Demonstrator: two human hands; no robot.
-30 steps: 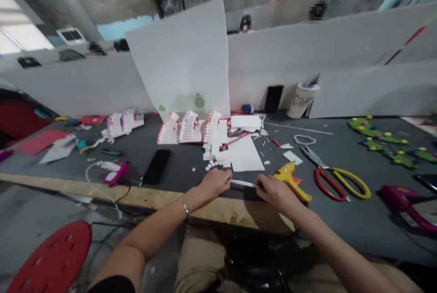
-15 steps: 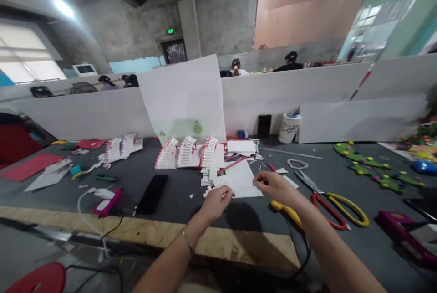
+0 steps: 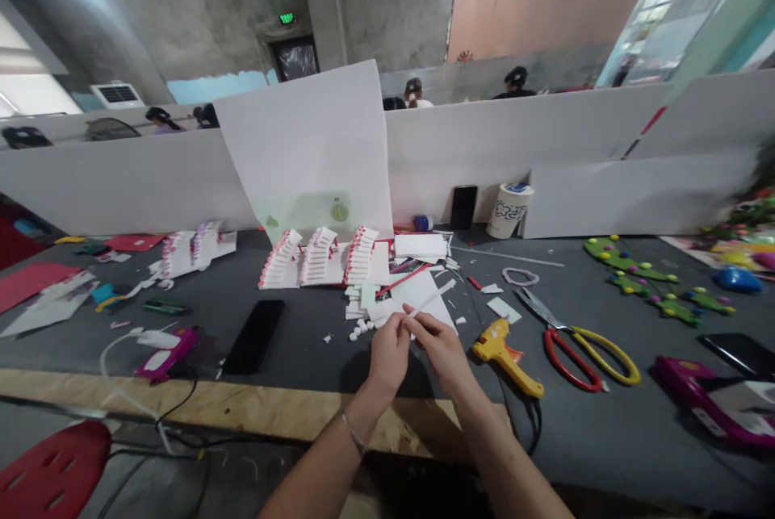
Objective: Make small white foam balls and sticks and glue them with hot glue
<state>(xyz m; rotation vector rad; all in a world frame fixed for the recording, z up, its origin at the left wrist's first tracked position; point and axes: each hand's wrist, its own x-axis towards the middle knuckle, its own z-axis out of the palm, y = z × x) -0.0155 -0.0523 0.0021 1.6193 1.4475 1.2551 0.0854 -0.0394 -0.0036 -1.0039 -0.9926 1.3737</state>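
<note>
My left hand and my right hand meet over the front of the table, fingertips together. Both pinch a narrow white paper strip, whose free end sticks out up and to the right. Under it lies a white paper sheet with a red stick across it. Small white rolls and pale paper pieces lie just left of the sheet. Behind them stand fan-shaped white paper pieces with red tips. A yellow glue gun rests right of my right hand.
Large scissors with red and yellow handles lie open at right, near a grey ring. A black phone is at left. A paper cup and a white board stand at the back. Green felt pieces lie far right.
My hands, apart before with the strip stretched between them, have come together, and the strip now points up and right. The glue gun is uncovered. The view has shifted slightly.
</note>
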